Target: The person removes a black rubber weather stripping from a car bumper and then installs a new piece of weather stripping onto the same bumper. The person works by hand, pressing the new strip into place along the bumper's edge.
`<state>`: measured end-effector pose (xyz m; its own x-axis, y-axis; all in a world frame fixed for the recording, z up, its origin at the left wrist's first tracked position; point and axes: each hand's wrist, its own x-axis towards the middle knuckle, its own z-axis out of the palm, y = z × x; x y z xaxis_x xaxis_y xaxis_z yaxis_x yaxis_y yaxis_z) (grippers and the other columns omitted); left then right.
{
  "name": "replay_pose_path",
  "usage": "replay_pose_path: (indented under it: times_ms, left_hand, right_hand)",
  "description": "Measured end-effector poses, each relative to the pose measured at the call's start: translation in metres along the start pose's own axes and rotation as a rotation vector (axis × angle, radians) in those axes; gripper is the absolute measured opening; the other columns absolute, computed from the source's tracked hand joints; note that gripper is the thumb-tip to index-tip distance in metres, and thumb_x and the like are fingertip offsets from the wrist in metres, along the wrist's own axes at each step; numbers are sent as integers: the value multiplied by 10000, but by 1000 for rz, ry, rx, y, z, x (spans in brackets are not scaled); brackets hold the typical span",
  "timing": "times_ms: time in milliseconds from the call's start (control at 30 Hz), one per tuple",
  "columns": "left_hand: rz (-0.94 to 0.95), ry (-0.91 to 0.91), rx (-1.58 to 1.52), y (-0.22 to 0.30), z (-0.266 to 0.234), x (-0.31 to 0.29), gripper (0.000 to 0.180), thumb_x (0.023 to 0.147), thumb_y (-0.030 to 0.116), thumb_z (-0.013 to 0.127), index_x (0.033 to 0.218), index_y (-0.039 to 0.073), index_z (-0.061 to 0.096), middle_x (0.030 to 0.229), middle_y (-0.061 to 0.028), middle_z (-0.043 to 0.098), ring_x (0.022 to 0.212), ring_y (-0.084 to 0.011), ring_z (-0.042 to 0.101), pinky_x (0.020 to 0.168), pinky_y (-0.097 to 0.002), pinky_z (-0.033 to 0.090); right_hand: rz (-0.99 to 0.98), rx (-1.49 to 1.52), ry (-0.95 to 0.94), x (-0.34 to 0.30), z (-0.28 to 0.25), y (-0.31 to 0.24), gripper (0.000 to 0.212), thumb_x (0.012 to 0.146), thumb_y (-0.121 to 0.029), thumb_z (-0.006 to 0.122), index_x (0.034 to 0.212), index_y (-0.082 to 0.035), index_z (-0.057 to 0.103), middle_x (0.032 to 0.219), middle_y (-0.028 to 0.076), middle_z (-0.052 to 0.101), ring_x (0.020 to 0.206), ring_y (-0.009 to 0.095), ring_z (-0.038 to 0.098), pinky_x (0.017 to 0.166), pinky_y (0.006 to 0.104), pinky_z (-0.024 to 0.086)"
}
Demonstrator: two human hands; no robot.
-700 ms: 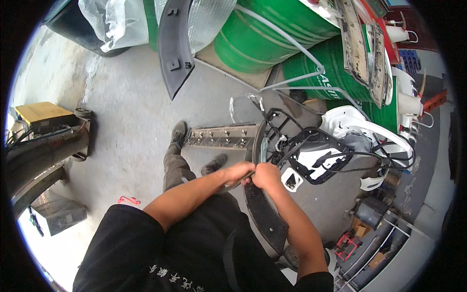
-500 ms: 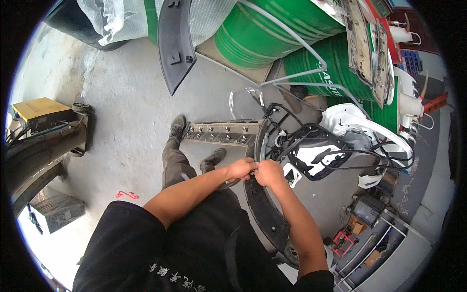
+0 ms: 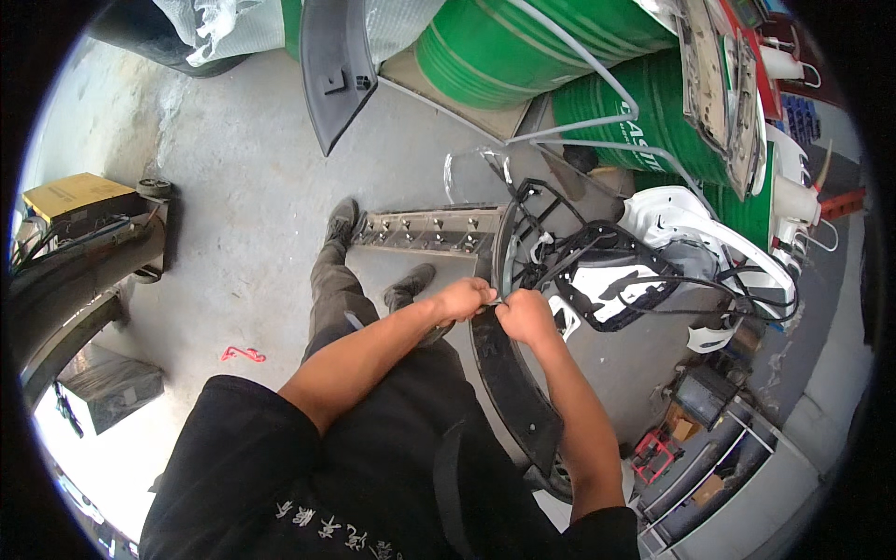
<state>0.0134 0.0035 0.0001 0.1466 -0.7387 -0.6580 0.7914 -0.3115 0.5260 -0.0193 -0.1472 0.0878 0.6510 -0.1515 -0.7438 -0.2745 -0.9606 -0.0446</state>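
A long curved black trim panel (image 3: 504, 373), like a wheel-arch piece, lies in front of my body. Over its upper part my two hands meet, fingers closed. My left hand (image 3: 462, 301) pinches at the panel's inner side, and my right hand (image 3: 525, 315) is curled in a fist at its outer side. A small, thin greyish piece (image 3: 496, 301) shows between the fingertips; its kind is too small to tell. Beyond the hands, a flat dark strip with several clips (image 3: 439, 231) reaches left from the curved panel toward my shoe.
To the right lie white and black vehicle parts (image 3: 616, 289) with cables. Green drums (image 3: 532, 56) and a grey tube frame (image 3: 597, 119) stand at the back. Another dark curved trim piece (image 3: 338, 93) hangs at the top. A yellow-topped machine (image 3: 79, 196) is at left, a red item (image 3: 243, 355) on the floor.
My hands have drawn slightly apart, so the thin piece between the fingertips shows more. The view has shifted a little; the curved panel stays under the hands.
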Motion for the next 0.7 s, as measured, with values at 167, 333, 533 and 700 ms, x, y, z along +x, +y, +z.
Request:
replay_pose_path:
  times_ms: [167, 333, 533, 700]
  left_hand:
    - [22, 31, 44, -4, -4, 5, 290, 1017, 334, 550, 863, 91, 582, 620, 26, 432, 488, -94, 364, 432, -282, 281]
    - [93, 12, 95, -6, -15, 6, 303, 1021, 337, 554, 854, 87, 581, 617, 36, 422, 493, -89, 353, 441, -281, 280]
    - [49, -23, 106, -8, -26, 8, 275, 1027, 338, 545, 901, 98, 591, 666, 45, 441, 541, -78, 366, 453, -266, 289]
    - [42, -92, 55, -8, -35, 5, 258, 1028, 346, 540, 929, 113, 591, 701, 50, 467, 569, -66, 394, 463, -242, 301]
  right_hand:
    - [-5, 36, 15, 0, -2, 3, 331, 792, -292, 626, 794, 24, 727, 817, 273, 678, 818, 442, 676, 812, 501, 546]
    - [-82, 64, 127, 2, 10, 15, 302, 740, -250, 597, 703, 35, 688, 717, 275, 633, 701, 454, 648, 720, 512, 538]
    - [-55, 75, 116, 2, 7, 14, 303, 741, -249, 597, 702, 37, 687, 722, 275, 637, 714, 453, 650, 726, 514, 537]
    - [-82, 72, 119, 4, 7, 17, 298, 750, -242, 596, 712, 38, 689, 732, 278, 639, 735, 453, 654, 733, 514, 535]
